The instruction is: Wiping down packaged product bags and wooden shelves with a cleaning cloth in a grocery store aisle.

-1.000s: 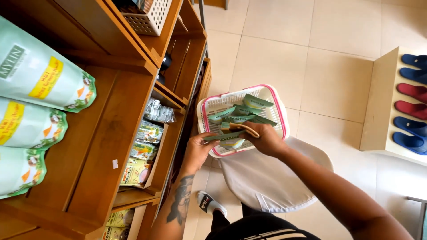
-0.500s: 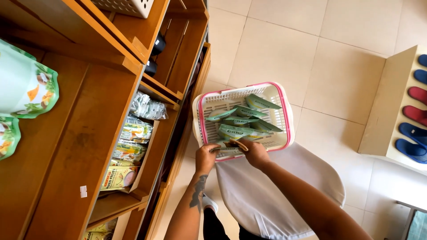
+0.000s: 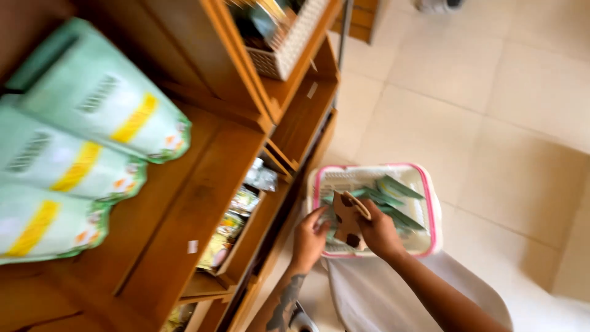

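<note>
A person's right hand (image 3: 381,233) grips a small brown tag-shaped piece (image 3: 348,218) over a white, pink-rimmed basket (image 3: 430,209) of green packets (image 3: 399,197); the left hand (image 3: 309,237), fingers loosely curled, touches the basket's near rim at 9 o'clock. Further off at 10 o'clock, pale-green pouches (image 3: 98,104) with yellow label bands lie on wooden shelves (image 3: 203,184).

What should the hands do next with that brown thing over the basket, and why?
Probably lift the brown packet clear of the white basket with the pink rim. The right hand already grips it, the left hand is beside it, and green packets lie underneath.
</note>
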